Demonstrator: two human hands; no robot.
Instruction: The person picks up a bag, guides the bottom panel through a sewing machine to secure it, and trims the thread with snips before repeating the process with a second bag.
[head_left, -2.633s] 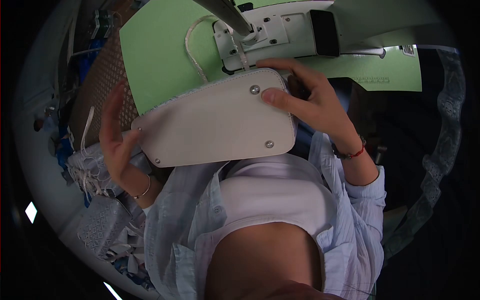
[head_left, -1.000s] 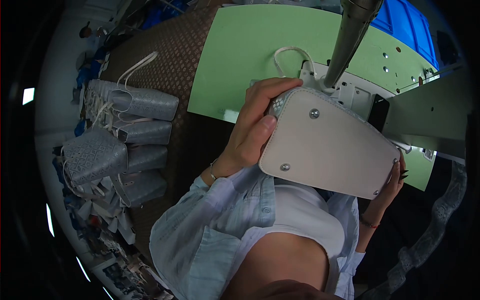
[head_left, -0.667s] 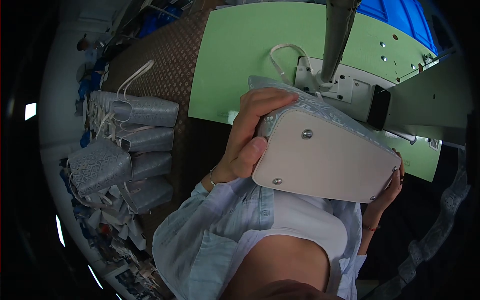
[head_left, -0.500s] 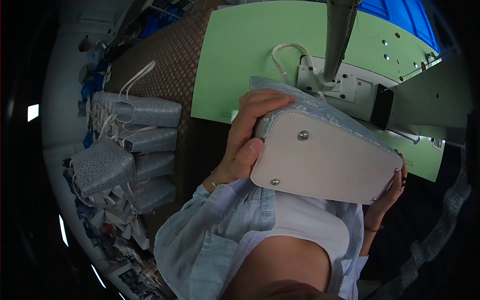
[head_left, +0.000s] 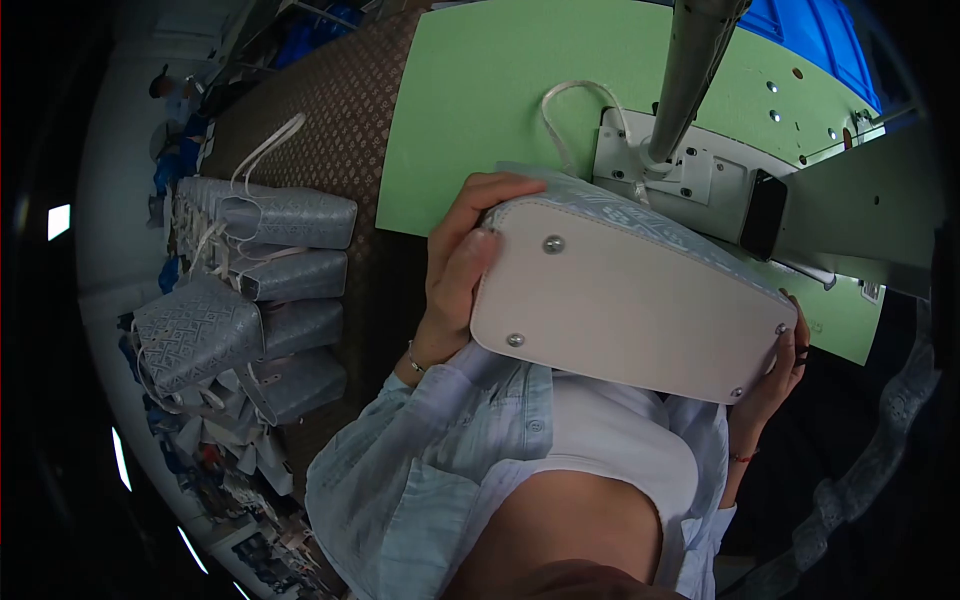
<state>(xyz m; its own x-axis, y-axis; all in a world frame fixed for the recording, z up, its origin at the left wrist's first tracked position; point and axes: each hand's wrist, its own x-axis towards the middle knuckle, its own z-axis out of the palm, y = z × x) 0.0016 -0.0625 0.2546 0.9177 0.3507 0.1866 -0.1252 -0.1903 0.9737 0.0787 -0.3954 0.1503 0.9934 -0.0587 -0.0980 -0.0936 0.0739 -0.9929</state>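
Note:
A handbag point(head_left: 630, 300) with a pale flat base and blue-grey patterned sides is held on its side, its base turned toward me. Metal feet show near the base's corners. My left hand point(head_left: 465, 265) is closed around the base's left end, thumb on the near face and fingers over the upper edge. At the opposite end, my right hand point(head_left: 780, 370) grips the lower right corner, its fingers partly hidden behind the bag. A pale strap handle point(head_left: 580, 86) loops up beyond the bag, beside the white machine plate point(head_left: 715, 170).
A grey machine post point(head_left: 690, 80) rises from the plate on the green table point(head_left: 480, 90), with a machine body point(head_left: 860, 215) to the right. Several similar handbags point(head_left: 290, 218) are stacked on the left by a brown patterned surface point(head_left: 330, 130). A blue crate point(head_left: 820, 40) stands behind.
The bag's left end has moved left and slightly up with my left hand, showing more of the base. My right hand has shifted slightly left, still on its corner.

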